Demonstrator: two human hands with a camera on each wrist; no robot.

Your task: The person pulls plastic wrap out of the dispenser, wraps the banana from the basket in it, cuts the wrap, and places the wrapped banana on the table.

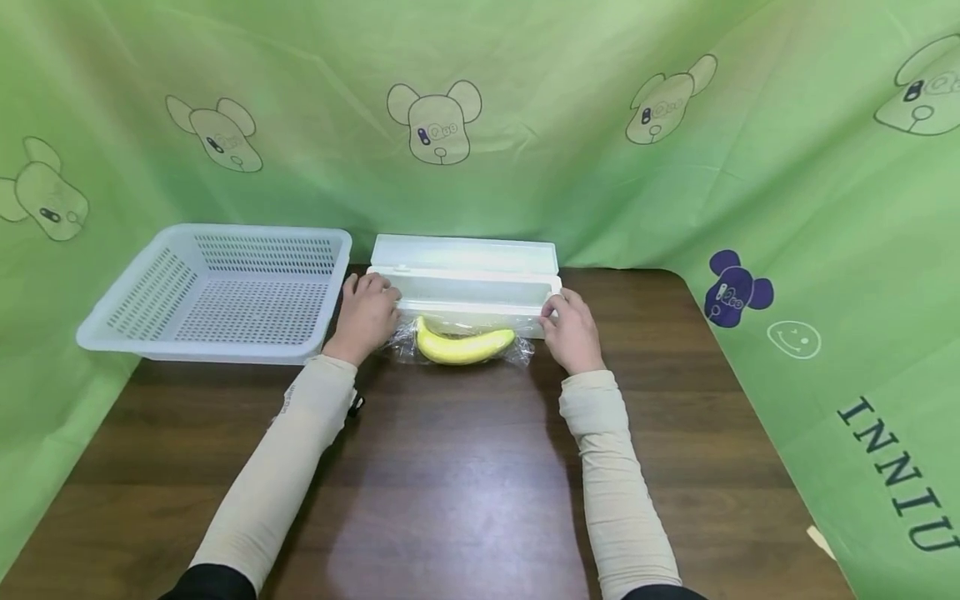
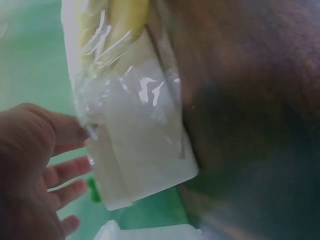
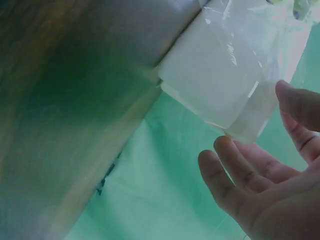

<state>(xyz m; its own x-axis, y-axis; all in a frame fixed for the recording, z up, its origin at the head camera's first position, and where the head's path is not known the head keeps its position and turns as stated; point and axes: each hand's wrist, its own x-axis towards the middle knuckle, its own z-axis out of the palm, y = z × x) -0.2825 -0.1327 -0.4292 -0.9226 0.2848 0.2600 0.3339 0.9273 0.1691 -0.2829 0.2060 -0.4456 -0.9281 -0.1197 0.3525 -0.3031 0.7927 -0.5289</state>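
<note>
A long white cling film box point(image 1: 465, 292) lies at the back of the table, its lid point(image 1: 465, 255) tipped back. In front of it is a yellow banana point(image 1: 467, 347), with clear cling film point(image 1: 517, 350) around it and against the box front. My left hand point(image 1: 365, 315) grips the box's left end, thumb point(image 2: 70, 125) and index at the edge where the film lies. At the right end, my right hand point(image 1: 572, 332) holds the corner between thumb point(image 3: 297, 102) and fingers. Whether film is pinched under either thumb is hard to tell.
A white perforated basket point(image 1: 240, 350) stands left of the box, close beside my left hand. The dark wooden table point(image 1: 465, 500) reaches back to a green curtain point(image 1: 525, 133) printed with mouse faces. A small black object point(image 1: 356, 405) shows beside my left wrist.
</note>
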